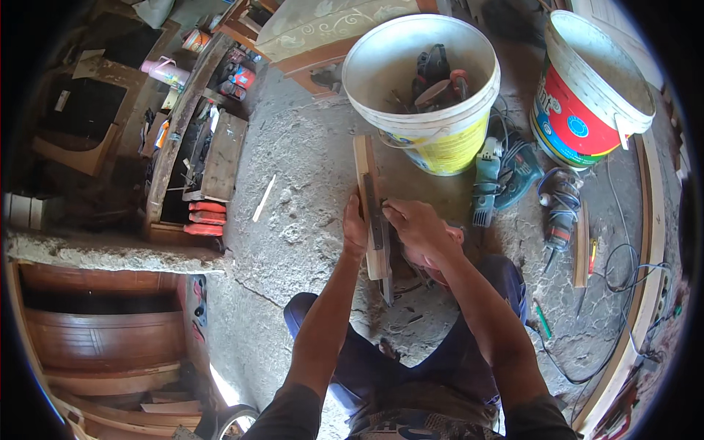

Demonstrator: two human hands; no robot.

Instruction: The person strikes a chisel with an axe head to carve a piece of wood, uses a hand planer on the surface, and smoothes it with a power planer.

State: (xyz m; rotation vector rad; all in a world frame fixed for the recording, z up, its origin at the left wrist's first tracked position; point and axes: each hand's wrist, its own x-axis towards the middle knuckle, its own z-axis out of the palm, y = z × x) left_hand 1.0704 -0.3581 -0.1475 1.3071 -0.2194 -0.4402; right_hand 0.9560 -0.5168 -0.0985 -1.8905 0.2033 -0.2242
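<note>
A narrow length of light wood (364, 158) stands between my hands above the floor, its long side running away from me. My left hand (355, 226) grips it from the left. Along its right face lies a dark, narrow metal strip (376, 213), whose lower end reaches past the wood. My right hand (414, 226) is closed with bent fingers against this strip from the right; part of its grip is hidden. Under my right wrist, a red tool (456, 234) shows in part on the floor between my legs.
A white-and-yellow bucket (449, 155) with tools inside stands ahead, and a red-and-white bucket (568, 110) at far right. Teal power tools (487, 180), a corded tool (561, 209) and loose cables lie right. A wooden toolbox (224, 158) is left. A thin stick (264, 198) lies on the rough floor.
</note>
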